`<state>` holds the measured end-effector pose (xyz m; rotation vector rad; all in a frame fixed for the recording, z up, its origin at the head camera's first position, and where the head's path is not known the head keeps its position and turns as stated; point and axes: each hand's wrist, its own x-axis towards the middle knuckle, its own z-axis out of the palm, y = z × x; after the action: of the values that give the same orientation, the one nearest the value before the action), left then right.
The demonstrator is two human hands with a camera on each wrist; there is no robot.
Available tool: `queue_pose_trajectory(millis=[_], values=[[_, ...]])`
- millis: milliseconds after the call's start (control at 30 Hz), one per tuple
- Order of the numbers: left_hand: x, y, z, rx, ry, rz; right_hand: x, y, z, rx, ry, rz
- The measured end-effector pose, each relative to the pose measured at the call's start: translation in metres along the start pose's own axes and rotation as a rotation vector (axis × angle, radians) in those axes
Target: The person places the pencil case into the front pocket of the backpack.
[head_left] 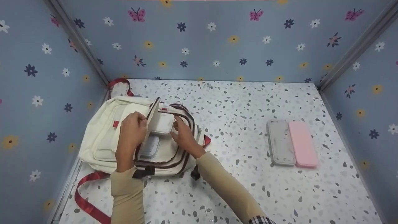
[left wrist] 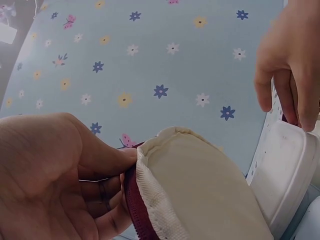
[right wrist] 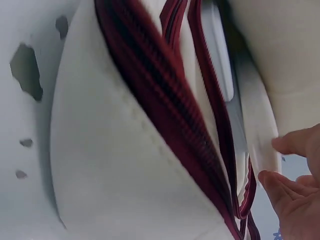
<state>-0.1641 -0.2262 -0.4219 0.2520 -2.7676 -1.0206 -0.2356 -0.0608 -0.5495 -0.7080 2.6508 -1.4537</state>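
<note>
A cream backpack with dark red zips lies on the table, its front pocket unzipped. My left hand pinches the edge of the pocket flap and holds it raised. With thumb and fingers, my right hand pinches the end of a white plastic case, which sits tilted at the pocket opening. In the left wrist view the right hand's fingers reach down onto this white case. Below it, a second pale case lies inside the pocket, partly hidden by the flap.
To the right on the speckled table, a grey case and a pink case lie side by side. Red straps trail from the backpack. Flower-patterned panels enclose the table at the back and both sides.
</note>
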Motion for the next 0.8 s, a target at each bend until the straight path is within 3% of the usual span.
queue_pose_trajectory(millis=[167,433,800], values=[[0.001,0.000,0.001,-0.004,0.010,0.011,-0.004,-0.002,0.002,0.112,0.002,0.023],[0.001,0.000,0.003,-0.014,0.031,0.056,-0.003,-0.006,0.012,0.007,-0.005,0.004],[0.002,0.000,0.003,-0.026,0.015,0.040,0.001,-0.010,0.019,-0.096,-0.091,0.012]])
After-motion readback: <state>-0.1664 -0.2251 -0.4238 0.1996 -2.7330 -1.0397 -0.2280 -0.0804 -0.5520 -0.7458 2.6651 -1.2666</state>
